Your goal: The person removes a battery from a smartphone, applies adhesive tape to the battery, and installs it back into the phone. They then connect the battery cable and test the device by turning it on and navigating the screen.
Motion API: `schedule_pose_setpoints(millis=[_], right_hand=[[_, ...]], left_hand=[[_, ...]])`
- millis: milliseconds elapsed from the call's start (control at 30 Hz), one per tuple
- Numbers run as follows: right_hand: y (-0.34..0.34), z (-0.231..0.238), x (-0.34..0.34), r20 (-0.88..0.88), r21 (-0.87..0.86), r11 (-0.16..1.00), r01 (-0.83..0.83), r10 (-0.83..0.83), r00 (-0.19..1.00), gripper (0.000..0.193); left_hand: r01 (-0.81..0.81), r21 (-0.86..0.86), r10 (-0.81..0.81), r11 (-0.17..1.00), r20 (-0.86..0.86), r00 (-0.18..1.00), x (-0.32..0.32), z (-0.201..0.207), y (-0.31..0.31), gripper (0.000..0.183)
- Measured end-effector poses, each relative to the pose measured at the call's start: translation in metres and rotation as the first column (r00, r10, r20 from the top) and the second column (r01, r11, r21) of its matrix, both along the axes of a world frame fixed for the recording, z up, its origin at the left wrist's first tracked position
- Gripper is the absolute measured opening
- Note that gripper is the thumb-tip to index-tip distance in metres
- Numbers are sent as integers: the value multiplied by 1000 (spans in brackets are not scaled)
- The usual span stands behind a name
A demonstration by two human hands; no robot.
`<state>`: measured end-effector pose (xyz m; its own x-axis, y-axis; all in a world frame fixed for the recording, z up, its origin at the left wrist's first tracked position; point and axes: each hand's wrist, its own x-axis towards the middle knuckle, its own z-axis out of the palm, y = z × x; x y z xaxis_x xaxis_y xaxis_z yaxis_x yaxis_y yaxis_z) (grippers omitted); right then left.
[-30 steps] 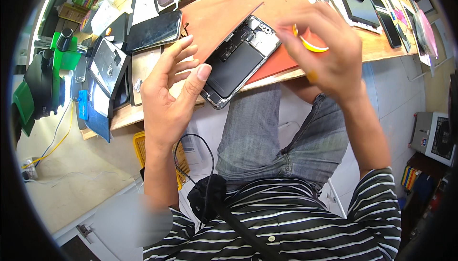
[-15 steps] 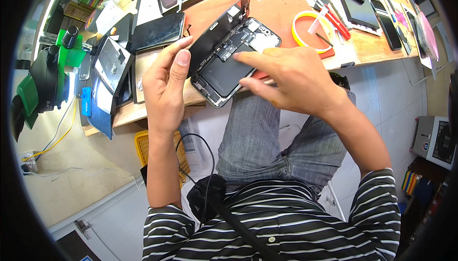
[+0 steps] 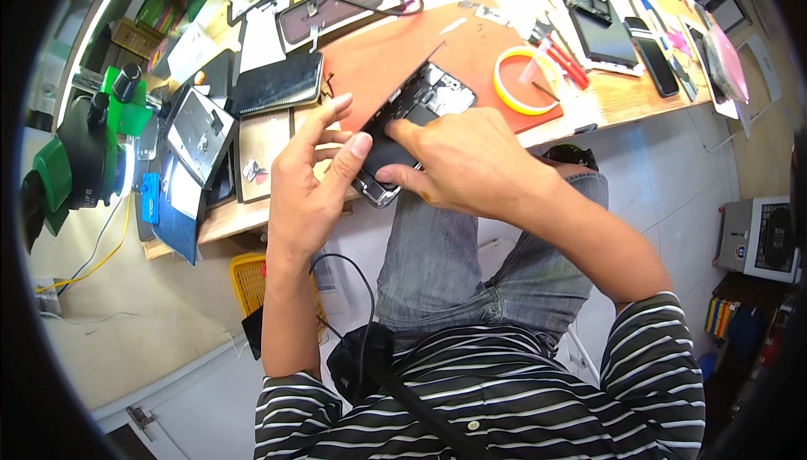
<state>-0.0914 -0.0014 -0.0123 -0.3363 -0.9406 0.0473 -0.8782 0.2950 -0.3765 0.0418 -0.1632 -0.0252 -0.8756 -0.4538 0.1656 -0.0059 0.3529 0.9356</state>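
Note:
An opened smartphone [image 3: 450, 94] lies at the table's front edge, its near corner reaching out over my lap. Its dark battery and part of its metal inner parts show. The lifted screen [image 3: 427, 65] stands along the phone's left side and appears almost edge-on. My left hand [image 3: 309, 187] is at the screen's lower left, thumb at its near end, supporting it with the other fingers partly behind. My right hand [image 3: 475, 161] reaches over the phone body. Its index finger goes into the phone beside the screen, and its thumb rests near the lower side; the index fingertip's contact is hidden.
An orange mat [image 3: 370, 56] covers the bench behind the phone. A yellow ring [image 3: 500, 90] and red-handled tool [image 3: 570, 69] lie to the right. More phones [image 3: 651, 56] are further right. A dark notebook-like case [image 3: 277, 84] and a green-black lamp [image 3: 84, 145] are left.
The screen has tipped in toward the phone body and turned nearly edge-on. My left thumb has moved in to its near end, and my right index finger reaches deeper inside. The view has shifted slightly.

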Motion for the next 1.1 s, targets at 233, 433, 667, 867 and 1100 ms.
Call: schedule_pose_setpoints(millis=[233, 433, 667, 867, 1100], right_hand=[[45, -38, 20, 281, -579, 748, 325, -191, 940, 21], [116, -100, 59, 673, -342, 647, 682, -338, 658, 11], [161, -168, 111, 777, -101, 774, 625, -330, 535, 16], [146, -147, 112, 990, -21, 791, 612, -68, 123, 24], [120, -86, 105, 929, -319, 792, 521, 369, 7, 70]], left_hand=[[125, -410, -45, 904, 198, 979, -3, 12, 14, 63], [188, -700, 32, 689, 289, 957, -9, 9, 33, 78], [106, -753, 132, 650, 250, 959, -54, 4, 48, 86], [39, -774, 165, 632, 183, 969, -50, 14, 62, 88], [38, -553, 85, 832, 196, 977, 1, 22, 131, 97]])
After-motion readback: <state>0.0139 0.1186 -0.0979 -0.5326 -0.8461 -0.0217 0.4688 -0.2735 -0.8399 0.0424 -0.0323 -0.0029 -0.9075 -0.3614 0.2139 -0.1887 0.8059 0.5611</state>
